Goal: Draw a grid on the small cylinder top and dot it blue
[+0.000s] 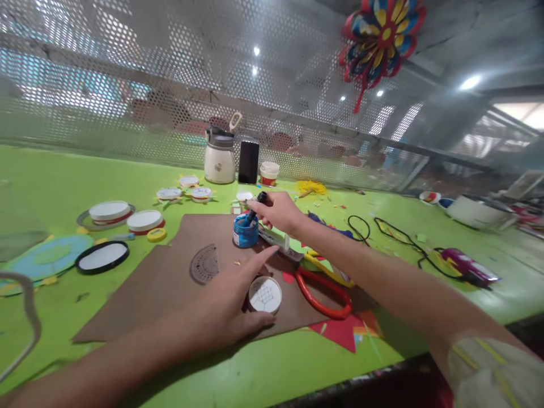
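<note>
My right hand (278,211) holds a black-handled brush (256,207) with its tip dipped into a small pot of blue paint (245,231). My left hand (229,300) rests on a brown sheet of card (161,283), its thumb and fingers around a small white round disc (264,294) with a thin grid drawn on it. A dark semicircular protractor-like piece (204,264) lies on the card just left of that hand. Red-handled scissors (325,292) lie to the right of the disc.
On the green table (51,181) stand a cream jug (220,156), a black phone (249,162) and a small cup (269,173) at the back. Round lids (109,211) and a black ring (102,257) lie at left. A glue gun (465,267) with black cable lies at right.
</note>
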The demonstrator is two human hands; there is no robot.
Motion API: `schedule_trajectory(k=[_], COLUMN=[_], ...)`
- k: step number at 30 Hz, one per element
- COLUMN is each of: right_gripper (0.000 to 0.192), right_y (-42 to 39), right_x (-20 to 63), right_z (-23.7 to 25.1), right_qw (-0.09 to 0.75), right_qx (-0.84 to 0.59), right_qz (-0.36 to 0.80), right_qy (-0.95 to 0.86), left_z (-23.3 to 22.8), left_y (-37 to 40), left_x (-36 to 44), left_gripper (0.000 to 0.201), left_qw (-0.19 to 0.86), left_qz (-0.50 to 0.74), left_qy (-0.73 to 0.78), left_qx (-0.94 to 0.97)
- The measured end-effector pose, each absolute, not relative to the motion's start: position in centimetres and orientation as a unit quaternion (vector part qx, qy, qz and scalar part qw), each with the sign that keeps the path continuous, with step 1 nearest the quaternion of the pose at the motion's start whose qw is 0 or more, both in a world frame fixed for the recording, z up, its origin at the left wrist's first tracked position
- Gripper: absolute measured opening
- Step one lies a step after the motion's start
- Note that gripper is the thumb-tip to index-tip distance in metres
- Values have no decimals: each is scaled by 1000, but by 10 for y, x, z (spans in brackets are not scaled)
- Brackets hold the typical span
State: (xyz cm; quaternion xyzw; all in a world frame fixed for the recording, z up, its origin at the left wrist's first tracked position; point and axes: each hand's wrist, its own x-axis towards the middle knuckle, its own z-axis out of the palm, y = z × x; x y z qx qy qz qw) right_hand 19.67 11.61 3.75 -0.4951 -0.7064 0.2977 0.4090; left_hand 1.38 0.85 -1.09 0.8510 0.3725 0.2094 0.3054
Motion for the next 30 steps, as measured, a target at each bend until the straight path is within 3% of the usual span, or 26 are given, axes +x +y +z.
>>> schedule_trajectory(k=[9, 14, 17, 26, 30], right_gripper=[32, 11, 20, 17, 19], right_y=[110, 102, 91, 65, 57], right_x=[201, 214, 229, 253, 254], right_z=[39, 43, 44, 20, 22], right_qw=[395, 373, 368, 386, 400], right_qx=[-499, -509, -522, -538, -533], right_qz=[307, 351, 371, 358, 327], right_qy=[-708, -691, -675, -658, -671], left_z=[-13, -15, -13, -11, -1], left_y=[13, 14, 14, 13, 9], left_x=[13, 12, 12, 6, -3], left_gripper=[98, 97, 95, 99, 83], left_qw=[317, 317, 323, 352, 360], left_qz=[198, 212, 207, 226, 225], left_qy=[384, 369, 381, 364, 373], left_qx=[845, 848, 841, 832, 825])
